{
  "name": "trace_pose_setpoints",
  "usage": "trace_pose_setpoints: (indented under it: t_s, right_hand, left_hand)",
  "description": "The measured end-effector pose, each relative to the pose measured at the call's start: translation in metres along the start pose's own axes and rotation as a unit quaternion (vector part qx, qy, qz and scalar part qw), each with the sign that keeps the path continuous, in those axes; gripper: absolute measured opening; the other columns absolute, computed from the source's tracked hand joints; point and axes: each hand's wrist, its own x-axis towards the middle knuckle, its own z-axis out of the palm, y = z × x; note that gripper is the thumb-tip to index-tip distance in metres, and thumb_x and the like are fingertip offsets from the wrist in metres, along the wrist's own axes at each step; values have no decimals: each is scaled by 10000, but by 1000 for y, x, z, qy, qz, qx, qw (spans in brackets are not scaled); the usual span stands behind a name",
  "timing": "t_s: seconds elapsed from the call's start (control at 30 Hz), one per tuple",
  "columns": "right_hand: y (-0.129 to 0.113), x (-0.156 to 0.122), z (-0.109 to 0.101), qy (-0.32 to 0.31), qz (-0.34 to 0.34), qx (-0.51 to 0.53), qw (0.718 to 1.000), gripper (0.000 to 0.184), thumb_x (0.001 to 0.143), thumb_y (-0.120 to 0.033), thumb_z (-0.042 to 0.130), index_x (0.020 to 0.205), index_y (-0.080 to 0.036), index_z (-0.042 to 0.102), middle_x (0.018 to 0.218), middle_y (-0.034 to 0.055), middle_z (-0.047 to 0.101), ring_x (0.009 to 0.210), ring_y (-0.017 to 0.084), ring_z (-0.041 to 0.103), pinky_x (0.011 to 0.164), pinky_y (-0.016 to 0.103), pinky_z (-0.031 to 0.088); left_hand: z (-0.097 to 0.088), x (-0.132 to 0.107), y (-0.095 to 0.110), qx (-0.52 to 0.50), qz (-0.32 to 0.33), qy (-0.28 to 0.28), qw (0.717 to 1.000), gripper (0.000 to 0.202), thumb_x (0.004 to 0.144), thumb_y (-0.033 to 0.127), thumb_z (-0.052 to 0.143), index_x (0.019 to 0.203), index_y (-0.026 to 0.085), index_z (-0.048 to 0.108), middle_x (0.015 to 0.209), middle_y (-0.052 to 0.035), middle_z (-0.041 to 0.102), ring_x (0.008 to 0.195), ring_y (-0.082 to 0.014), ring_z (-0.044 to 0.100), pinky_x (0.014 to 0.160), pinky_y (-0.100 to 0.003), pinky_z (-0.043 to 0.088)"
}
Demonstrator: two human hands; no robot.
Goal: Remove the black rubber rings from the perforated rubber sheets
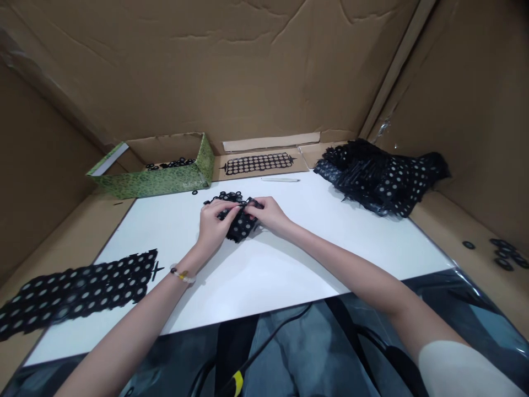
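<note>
Overall, the work area was walled in by a large brown cardboard enclosure (206, 71), and a white board (264, 298) was laid across its floor, with a glossy dark plastic sheet (467, 298) showing along the board's near edge. To the far right of the board, a heaped mass of black perforated sheet (380, 179) was piled, partly on the cardboard, while a long black perforated strip (74, 292) was laid over the board's left edge. Toward the back left, a green patterned box (152, 184) was placed, with black rings (173, 164) heaped inside it. A flat perforated panel (258, 163) was laid on the cardboard behind the board, and a white pen-like stick (280, 179) was left just in front of it. Near the middle of the board, a crumpled black perforated piece (239, 223) was gathered between both hands. It was gripped by the left hand (217, 223), its fingers curled over the piece, and pinched narrowly by the right hand (268, 214), the two hands almost touching. A beaded bracelet (182, 275) was worn on the left wrist. A loose ring (194, 192) was lying just beyond the left hand, a small black cross-shaped scrap (156, 270) just beside the strip, and a few loose rings (502, 252) on the cardboard at right.
</note>
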Motion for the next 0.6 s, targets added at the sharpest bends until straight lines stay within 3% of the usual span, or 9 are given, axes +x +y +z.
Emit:
trace_pose_setpoints:
  t_s: [0.13, 0.3, 0.6]
  right_hand:
    - [-4, -6, 1, 18, -48, -97, 994, 256, 667, -395, 713, 713, -171, 596, 676, -28, 599, 649, 120, 509, 599, 223, 342]
    - [-12, -13, 3, 43, -65, -194, 978, 163, 740, -323, 620, 675, -180, 578, 610, -27, 561, 614, 126, 490, 591, 229, 326]
    - [-11, -17, 6, 17, -95, -246, 964, 164, 837, -317, 566, 780, -179, 634, 718, 22, 669, 660, 153, 553, 630, 239, 359]
  left_hand:
    - [0, 1, -3, -6, 9, 7, 1000, 194, 845, 376, 651, 792, 222, 757, 837, -45, 762, 834, -226, 656, 825, -384, 500]
    - [0, 0, -2, 50, 15, -10, 999, 189, 863, 360, 627, 814, 224, 748, 844, -51, 757, 863, -248, 646, 871, -437, 458]
    - [-3, 1, -4, 116, 102, -68, 986, 224, 963, 318, 456, 910, 190, 632, 899, -86, 683, 898, -257, 521, 844, -417, 425]
